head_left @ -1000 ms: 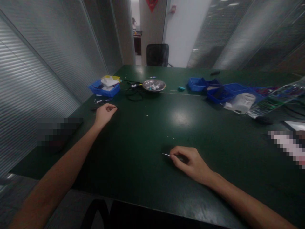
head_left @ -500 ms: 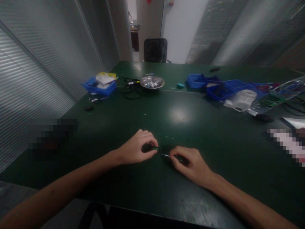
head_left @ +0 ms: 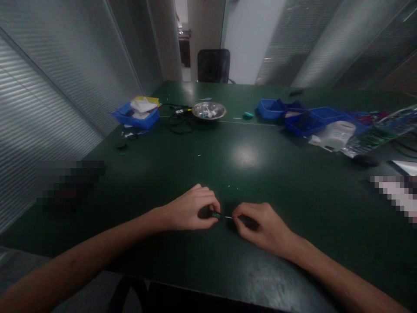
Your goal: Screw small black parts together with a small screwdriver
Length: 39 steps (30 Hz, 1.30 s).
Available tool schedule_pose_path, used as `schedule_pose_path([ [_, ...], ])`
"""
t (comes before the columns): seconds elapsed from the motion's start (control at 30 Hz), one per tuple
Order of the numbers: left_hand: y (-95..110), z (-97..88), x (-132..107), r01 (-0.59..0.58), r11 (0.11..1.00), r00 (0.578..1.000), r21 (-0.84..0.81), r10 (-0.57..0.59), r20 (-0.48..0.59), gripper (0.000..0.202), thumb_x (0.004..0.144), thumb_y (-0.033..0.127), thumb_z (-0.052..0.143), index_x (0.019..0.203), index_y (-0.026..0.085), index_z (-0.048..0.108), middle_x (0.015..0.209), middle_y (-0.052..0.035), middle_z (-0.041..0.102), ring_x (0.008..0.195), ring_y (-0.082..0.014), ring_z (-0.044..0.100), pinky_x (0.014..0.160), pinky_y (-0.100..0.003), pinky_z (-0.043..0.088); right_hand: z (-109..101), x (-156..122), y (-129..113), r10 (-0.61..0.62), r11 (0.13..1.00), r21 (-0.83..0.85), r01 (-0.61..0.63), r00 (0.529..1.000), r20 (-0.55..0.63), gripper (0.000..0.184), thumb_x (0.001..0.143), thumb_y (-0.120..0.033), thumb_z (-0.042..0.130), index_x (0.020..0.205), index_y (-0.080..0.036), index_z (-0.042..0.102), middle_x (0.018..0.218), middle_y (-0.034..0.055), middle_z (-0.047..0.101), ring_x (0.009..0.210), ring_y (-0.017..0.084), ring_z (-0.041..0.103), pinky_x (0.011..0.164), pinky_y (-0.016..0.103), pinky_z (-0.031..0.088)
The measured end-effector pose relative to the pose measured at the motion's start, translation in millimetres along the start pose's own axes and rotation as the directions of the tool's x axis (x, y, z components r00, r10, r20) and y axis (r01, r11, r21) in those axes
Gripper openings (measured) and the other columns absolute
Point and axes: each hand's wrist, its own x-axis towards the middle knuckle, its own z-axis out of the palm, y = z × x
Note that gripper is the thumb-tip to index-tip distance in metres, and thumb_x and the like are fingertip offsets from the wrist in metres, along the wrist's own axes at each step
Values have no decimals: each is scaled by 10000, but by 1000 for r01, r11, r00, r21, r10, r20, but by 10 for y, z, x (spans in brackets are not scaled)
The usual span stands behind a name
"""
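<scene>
Between its thumb and fingers, my left hand (head_left: 197,208) pinches a small green circuit board (head_left: 215,214), low over the table. Facing it from the right, my right hand (head_left: 257,221) is closed on a thin, silvery, pin-like piece (head_left: 229,217). The tip of that piece points left and reaches close to the board's right end; whether the two touch I cannot tell. Fingers cover much of the board and the rear of the thin piece.
On the green table (head_left: 156,174) stand a metal dish (head_left: 208,111) with small white parts, a blue basket (head_left: 137,119) at back left and blue trays (head_left: 270,109) at right. A white plastic piece (head_left: 339,132) and a clear bag (head_left: 378,134) lie far right. Tiny white bits lie beyond my hands.
My left hand has moved slightly toward me and right with the circuit board. The gap between the board and the thin piece in my right hand has narrowed.
</scene>
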Motion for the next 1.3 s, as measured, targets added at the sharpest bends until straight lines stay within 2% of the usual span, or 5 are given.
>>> schedule_pose_path([
  [0.5,15,-18,5,-15,1000,999,-4,15,46,138,967,327,660,1068,232,663,990,-27,685,956,-199,596,895,-363,350,-2,3,-32,1,1000,-24,-1,1000,23,126,894,-135,566,896,-185,681,764,4,658,596,119,602,580,240,424],
  [0.83,20,-6,12,-29,1000,999,-3,29,28,138,961,322,667,1054,220,667,973,-21,683,943,-190,597,892,-361,351,28,5,-32,4,1000,-24,-3,999,41,122,919,-149,566,917,-188,681,790,5,668,612,121,607,595,249,429],
  [0.9,23,-10,12,-30,1000,999,-5,30,30,143,958,328,669,1053,221,670,970,-23,686,935,-191,596,891,-362,355,39,14,-50,-14,1000,5,14,1000,6,125,943,-170,564,922,-186,686,793,9,674,623,125,614,605,252,435],
  [1.03,24,-20,16,-25,1000,999,1,25,35,152,950,318,681,1059,214,663,991,-23,685,956,-190,598,894,-355,358,49,35,-77,-4,994,106,23,984,-178,179,1005,-227,541,902,-178,679,784,20,687,655,137,626,632,258,450],
  [1.3,41,-117,27,-54,998,993,-26,57,106,169,949,292,688,1106,229,676,1045,-37,689,993,-206,601,924,-360,391,18,24,-84,-5,991,133,29,983,-183,152,987,-195,569,890,-176,685,776,13,695,651,133,636,630,245,453],
])
